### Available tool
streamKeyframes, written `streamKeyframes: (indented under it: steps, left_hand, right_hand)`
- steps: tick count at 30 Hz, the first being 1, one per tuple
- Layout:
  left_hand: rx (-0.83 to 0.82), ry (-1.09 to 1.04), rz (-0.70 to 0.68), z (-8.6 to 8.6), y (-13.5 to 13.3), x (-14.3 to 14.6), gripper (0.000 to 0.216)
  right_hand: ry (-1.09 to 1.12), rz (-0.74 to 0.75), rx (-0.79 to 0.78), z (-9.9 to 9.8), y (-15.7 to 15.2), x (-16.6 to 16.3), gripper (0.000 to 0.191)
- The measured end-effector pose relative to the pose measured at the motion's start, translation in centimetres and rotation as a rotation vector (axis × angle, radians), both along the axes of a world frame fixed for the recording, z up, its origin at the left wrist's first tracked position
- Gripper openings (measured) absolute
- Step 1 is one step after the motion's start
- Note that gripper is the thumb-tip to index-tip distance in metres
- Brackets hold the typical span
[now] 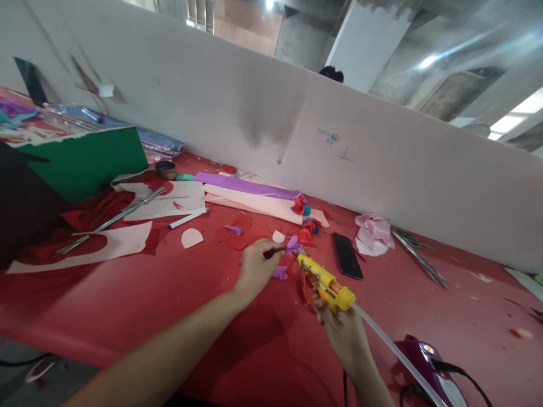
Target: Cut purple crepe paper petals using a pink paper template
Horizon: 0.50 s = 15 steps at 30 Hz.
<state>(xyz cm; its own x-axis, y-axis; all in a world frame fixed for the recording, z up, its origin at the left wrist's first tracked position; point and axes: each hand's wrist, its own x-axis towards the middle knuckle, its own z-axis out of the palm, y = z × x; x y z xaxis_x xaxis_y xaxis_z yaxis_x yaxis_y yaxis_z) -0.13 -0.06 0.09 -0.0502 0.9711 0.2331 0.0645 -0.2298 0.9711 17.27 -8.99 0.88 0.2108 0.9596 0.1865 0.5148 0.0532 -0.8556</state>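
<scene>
My right hand [344, 333] grips a yellow glue gun [324, 281] with a clear glue stick trailing out of its back. The nozzle points up and left at a small purple paper piece [292, 244]. My left hand [255, 265] pinches that purple piece between thumb and fingers, just above the red table [169, 294]. Another purple scrap [280, 273] lies under the left hand's fingers.
Small red paper flowers [306, 232] lie behind the hands, with rolled purple and pink paper [250, 195]. A black phone [347, 255] and pink tissue [373, 233] lie to the right. Scissors [418, 257], a purple iron [432, 367], green card [85, 161] and a white partition [297, 130] surround them.
</scene>
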Motion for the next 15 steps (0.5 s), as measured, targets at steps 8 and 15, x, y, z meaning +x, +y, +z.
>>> streamKeyframes:
  steps: [8, 15]
  left_hand:
    - [-0.013, -0.028, 0.005, 0.1, 0.0, 0.1, 0.020]
    - [-0.020, -0.033, 0.021, 0.0, 0.0, -0.1, 0.019]
  right_hand:
    - [-0.026, 0.014, -0.061, -0.2, -0.1, 0.5, 0.031]
    - [-0.290, -0.073, -0.126, 0.9, -0.7, 4.9, 0.035]
